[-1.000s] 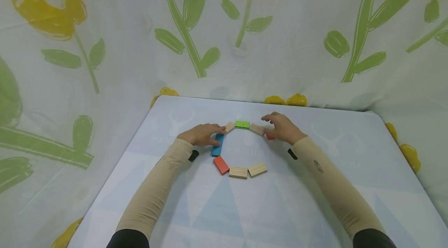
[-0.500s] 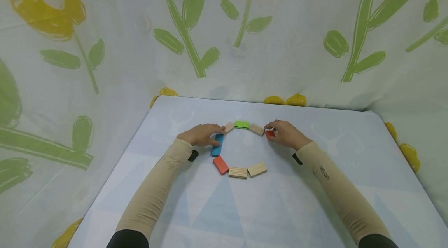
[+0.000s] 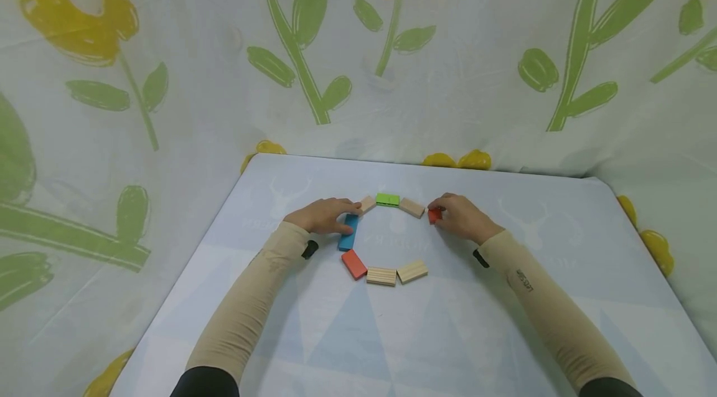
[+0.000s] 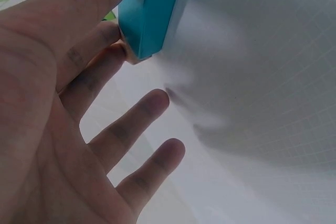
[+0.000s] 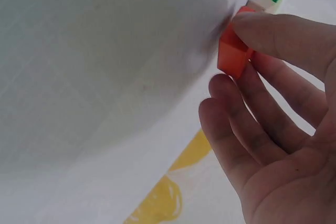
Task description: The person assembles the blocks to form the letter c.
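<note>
At the right end of the arc, my right hand (image 3: 463,218) pinches a red wooden block (image 3: 434,216) between thumb and fingers. In the right wrist view the thumb lies over that block (image 5: 233,45), the fingertips on its other side. My left hand (image 3: 323,216) touches the arc's left side. Its thumb lies against a blue block (image 3: 348,233), and the foremost fingers reach a plain wooden block (image 3: 367,205). From the left wrist, the blue block (image 4: 149,11) shows beside the thumb, while the other fingers (image 4: 152,169) stretch out loosely.
A green block (image 3: 388,200) and another plain block (image 3: 412,208) form the arc's far side. Nearer lie an orange-red block (image 3: 354,264), a striped wooden block (image 3: 381,276) and a pale one (image 3: 412,271). A flower-printed curtain (image 3: 448,73) hangs behind the white table (image 3: 476,335).
My right hand has come down onto the red block and taken it between thumb and fingers. The block has shifted slightly right, away from the plain block. The left hand has stayed put.
</note>
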Tool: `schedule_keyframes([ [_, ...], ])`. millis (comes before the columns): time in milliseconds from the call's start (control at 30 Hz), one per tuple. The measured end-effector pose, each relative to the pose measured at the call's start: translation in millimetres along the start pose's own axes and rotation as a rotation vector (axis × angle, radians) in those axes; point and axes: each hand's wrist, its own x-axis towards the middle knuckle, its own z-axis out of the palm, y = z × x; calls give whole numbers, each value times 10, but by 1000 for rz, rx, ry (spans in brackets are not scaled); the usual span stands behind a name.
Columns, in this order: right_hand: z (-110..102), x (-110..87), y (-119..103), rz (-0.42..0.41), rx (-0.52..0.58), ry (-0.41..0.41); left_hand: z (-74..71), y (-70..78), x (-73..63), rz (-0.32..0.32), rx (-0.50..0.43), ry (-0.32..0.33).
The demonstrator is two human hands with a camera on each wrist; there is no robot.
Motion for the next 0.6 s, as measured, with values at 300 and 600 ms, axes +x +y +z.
schedule_keyframes([
  [300, -103, -175, -9, -6, 26, 83, 5, -1, 1, -8, 5, -3],
  [600, -107, -369, -106, -24, 45, 93, 0, 11, 0, -5, 7, -4],
])
